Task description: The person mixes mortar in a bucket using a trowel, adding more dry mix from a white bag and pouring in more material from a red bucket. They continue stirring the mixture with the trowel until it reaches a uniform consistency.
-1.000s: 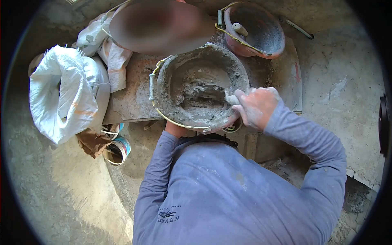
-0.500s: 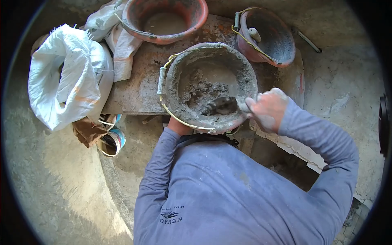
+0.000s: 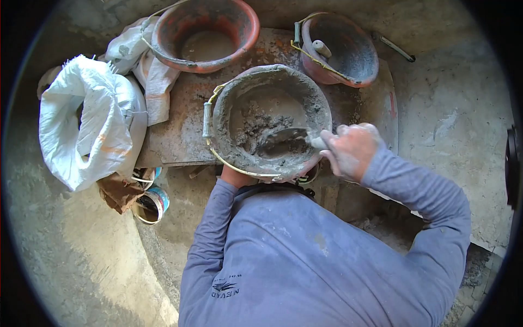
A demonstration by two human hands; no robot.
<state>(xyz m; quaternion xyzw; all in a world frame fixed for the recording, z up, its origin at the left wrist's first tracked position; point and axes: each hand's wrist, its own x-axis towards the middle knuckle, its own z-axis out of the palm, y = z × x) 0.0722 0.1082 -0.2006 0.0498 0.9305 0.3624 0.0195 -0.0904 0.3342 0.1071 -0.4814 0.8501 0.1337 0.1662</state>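
Note:
My right hand (image 3: 355, 150), dusted with grey, is closed around the pale handle of a trowel (image 3: 285, 134). The trowel's dark blade reaches into wet grey mortar (image 3: 251, 129) inside a bucket (image 3: 223, 117). Mortar coats the bucket's inner wall, and its yellow wire handle hangs over the left and near side. Against the near left side of the bucket, below the rim, is my left hand (image 3: 236, 176). Its fingers are hidden under the bucket, so their grip does not show.
A reddish bucket (image 3: 251, 32) stands at the back left of the board (image 3: 188, 133). Another bucket (image 3: 370, 60), holding a pale-handled tool, is at the back right. An open white sack (image 3: 111, 128) is on the left, near a small paint can (image 3: 161, 199). A rod (image 3: 396, 47) lies far right.
The trowel blade has shifted within the mortar and now lies flatter, pointing left. The whole view has shifted slightly. My left hand stays beside the bucket.

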